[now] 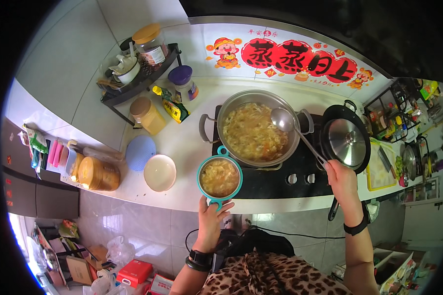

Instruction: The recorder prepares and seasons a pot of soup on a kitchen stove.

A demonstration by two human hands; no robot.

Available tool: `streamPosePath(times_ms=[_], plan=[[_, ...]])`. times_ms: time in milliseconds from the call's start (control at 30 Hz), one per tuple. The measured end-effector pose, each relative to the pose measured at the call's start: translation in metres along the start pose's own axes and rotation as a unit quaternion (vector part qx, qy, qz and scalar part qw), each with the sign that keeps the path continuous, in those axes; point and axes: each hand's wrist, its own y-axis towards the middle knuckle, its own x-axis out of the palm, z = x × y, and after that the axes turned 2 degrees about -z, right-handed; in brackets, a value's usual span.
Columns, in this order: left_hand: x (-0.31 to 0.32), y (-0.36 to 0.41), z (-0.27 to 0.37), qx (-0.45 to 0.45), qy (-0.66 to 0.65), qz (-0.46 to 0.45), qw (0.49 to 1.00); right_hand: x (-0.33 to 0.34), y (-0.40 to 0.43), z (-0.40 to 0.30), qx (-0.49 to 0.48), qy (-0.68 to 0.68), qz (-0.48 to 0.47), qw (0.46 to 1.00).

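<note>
With my right hand (341, 182) I grip the handle of a metal ladle (282, 120), whose bowl is over the soup in a large steel pot (258, 95) on the black gas stove (251, 190). My left hand (211, 217) holds the lower handle of a teal-rimmed steel bowl (199, 177), which is filled with soup (220, 177) and stands just below and left of the pot. Left of it on the counter lies an off-white bowl (160, 173) with no soup in it. A blue round mat (140, 153) partly lies behind that bowl.
A black pan (365, 147) with a metal lid (343, 140) is on the stove's right. Beyond it lie a cutting board (378, 180) and a knife (385, 160). Jars, a yellow seasoning pouch (175, 110) and a black corner rack (144, 81) are at the back left.
</note>
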Motion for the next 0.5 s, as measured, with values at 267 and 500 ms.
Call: streamPosePath(times_ms=[267,500], plan=[[-0.001,0.003,-0.003,0.018,-0.023,0.013,1.000,-0.016,0.012,-0.008,0.101,0.212,-0.178,0.956],[0.002,0.002,-0.002,0.019,-0.021,0.013,1.000,0.009,0.002,0.012,0.293,0.543,-0.205,0.760]])
